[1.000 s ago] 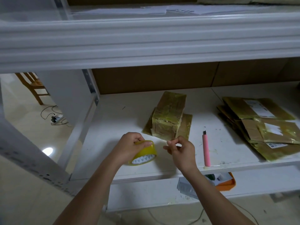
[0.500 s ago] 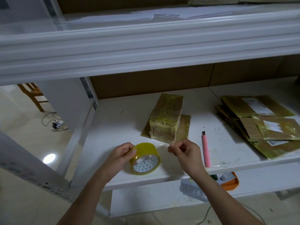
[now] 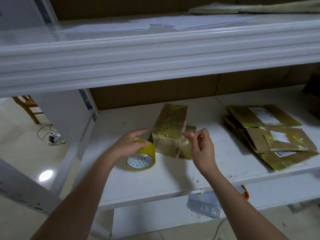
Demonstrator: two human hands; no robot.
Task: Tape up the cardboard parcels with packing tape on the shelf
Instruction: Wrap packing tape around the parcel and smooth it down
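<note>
Tape roll [image 3: 141, 157] rests on the white shelf [image 3: 173, 177], gripped from above by the left hand [image 3: 130, 144], index finger extended toward the far side. Taped cardboard parcel [image 3: 168, 130] stands just beyond the roll, between both hands, atop a flatter parcel. Right hand [image 3: 201, 146] hovers at the parcel's near right corner, thumb and forefinger pinched, apparently on a clear tape strip; the strip itself is hard to tell. Stack of flat parcels [image 3: 270, 134] lies well to the right.

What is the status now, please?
Left hand grips tape roll. Right hand pinches tape end beside parcel. Nothing in the way.
</note>
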